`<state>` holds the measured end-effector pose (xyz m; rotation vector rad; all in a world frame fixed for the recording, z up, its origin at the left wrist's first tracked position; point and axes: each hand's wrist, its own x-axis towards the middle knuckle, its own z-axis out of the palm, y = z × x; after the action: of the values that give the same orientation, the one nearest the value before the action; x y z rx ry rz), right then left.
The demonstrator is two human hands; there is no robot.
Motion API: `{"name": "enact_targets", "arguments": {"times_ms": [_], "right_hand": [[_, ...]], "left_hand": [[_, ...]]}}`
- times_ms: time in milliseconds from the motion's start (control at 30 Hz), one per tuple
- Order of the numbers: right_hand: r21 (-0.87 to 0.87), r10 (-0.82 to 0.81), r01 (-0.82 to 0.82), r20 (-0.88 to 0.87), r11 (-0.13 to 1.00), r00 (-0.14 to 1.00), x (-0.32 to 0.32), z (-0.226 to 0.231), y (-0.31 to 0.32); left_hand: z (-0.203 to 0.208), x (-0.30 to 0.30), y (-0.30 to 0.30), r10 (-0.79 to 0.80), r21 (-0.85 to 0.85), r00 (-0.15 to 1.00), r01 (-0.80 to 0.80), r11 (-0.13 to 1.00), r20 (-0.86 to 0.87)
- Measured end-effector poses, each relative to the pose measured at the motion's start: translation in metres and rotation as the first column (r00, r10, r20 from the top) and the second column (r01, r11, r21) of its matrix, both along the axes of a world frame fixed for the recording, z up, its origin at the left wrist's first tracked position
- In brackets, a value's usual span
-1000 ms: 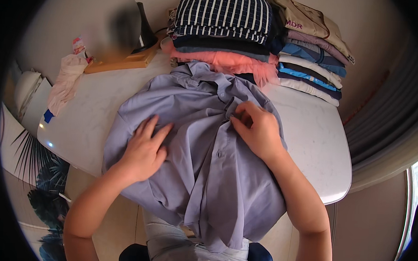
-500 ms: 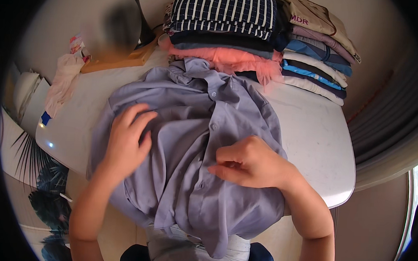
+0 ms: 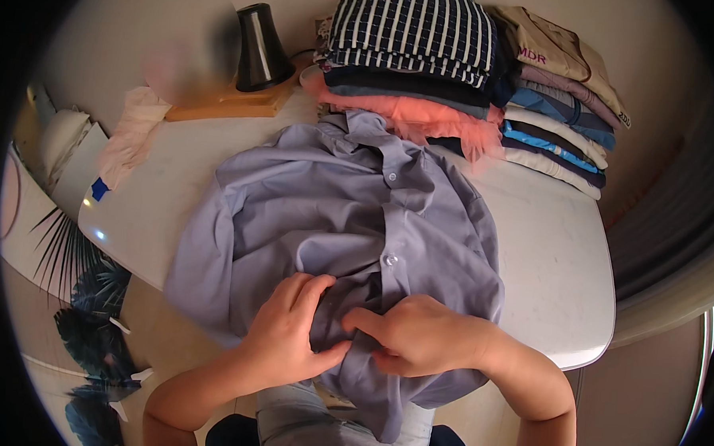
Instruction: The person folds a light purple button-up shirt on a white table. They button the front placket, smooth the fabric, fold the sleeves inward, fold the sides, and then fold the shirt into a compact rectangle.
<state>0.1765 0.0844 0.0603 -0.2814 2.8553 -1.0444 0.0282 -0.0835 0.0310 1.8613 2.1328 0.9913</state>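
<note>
A grey-purple button-up shirt (image 3: pixel 310 205) lies rumpled over the table, its collar toward the far side and its lower hem hanging past the near edge. Two buttons show on its front strip. My right hand (image 3: pixel 428 338) is closed on the front strip at the lower part, thumb and index finger pinching the cloth. Just left of it, my left hand (image 3: pixel 288 336) rests on the shirt, thumb and fingers apart with a fold of cloth between them.
The white table (image 3: pixel 547 255) has a rounded edge. A tall stack of folded clothes (image 3: pixel 413 34) stands at the back, with a second stack (image 3: pixel 560 128) to its right. At the far left are a dark tapered container (image 3: pixel 262 51), a wooden board (image 3: pixel 226 110) and a pale pink cloth (image 3: pixel 134 137).
My left hand has come right and nearer, beside my right hand. My right hand has shifted slightly down the front strip. The whole view has shifted a little.
</note>
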Motion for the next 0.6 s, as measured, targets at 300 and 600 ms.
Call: {"name": "enact_targets", "arguments": {"times_ms": [300,600], "right_hand": [[0.130,-0.067,0.061,0.039,0.990,0.997,0.0006,-0.0024,-0.0015],[0.096,-0.082,0.075,0.070,0.993,0.994,0.0022,-0.0004,0.0055]], "left_hand": [[-0.0086,-0.0068,-0.0030,0.061,-0.002,0.958,-0.062,0.998,0.281],[-0.0050,-0.0014,0.0028,0.031,0.011,0.997,-0.032,0.999,0.069]]}}
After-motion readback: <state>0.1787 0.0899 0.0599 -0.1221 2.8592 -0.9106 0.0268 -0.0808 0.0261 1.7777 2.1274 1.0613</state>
